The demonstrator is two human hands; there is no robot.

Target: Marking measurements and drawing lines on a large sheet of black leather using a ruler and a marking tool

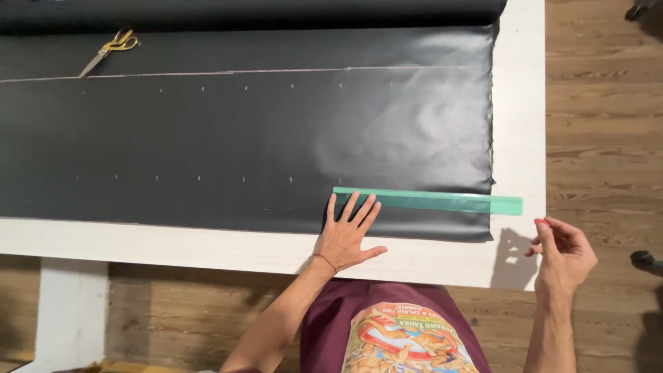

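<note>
A long green ruler (442,201) lies across the near right part of a black sheet of fabric (242,131) spread on a white table (521,138). My left hand (347,235) rests flat with spread fingers, its fingertips pressing the ruler's left end. My right hand (561,250) hovers past the table's right corner, below the ruler's right end, fingers curled around a small red piece held between thumb and forefinger. Small pale marks dot the fabric in two rows.
Yellow-handled scissors (110,50) lie on the fabric at the far left. The rolled part of the fabric (276,10) runs along the table's far edge. A wooden floor (608,124) shows to the right of the table.
</note>
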